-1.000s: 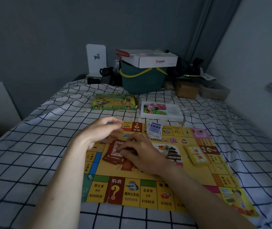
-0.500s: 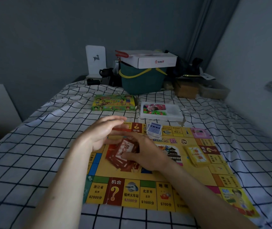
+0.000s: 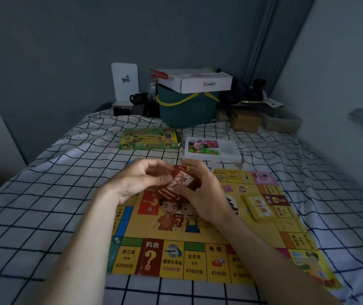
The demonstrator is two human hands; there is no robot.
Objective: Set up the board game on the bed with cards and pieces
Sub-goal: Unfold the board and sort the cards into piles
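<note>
The game board (image 3: 209, 245) lies flat on the checked bed (image 3: 44, 216), its near edge showing a row of priced squares and a red question-mark square. Above the board's middle, both hands meet around a stack of red cards (image 3: 177, 183), lifted off the board and tilted. The left hand (image 3: 141, 183) curls its fingers and thumb around the stack's left end; the right hand (image 3: 202, 194) grasps the right side, thumb on the lower face and fingers over the top, so each grip is clenched on the cards. To the right, a yellow card stack (image 3: 258, 206) rests on the board, well apart from the hands. Just past the right hand's fingers, a corner of a blue card stack (image 3: 209, 169) peeks out at the board's far edge. Farther on the bed lie a green game box (image 3: 149, 138) at left and a white tray (image 3: 229, 154) with small coloured pieces at right. At the far end stands a green basket (image 3: 187, 111) with a white carton (image 3: 198, 81) on top.
</note>
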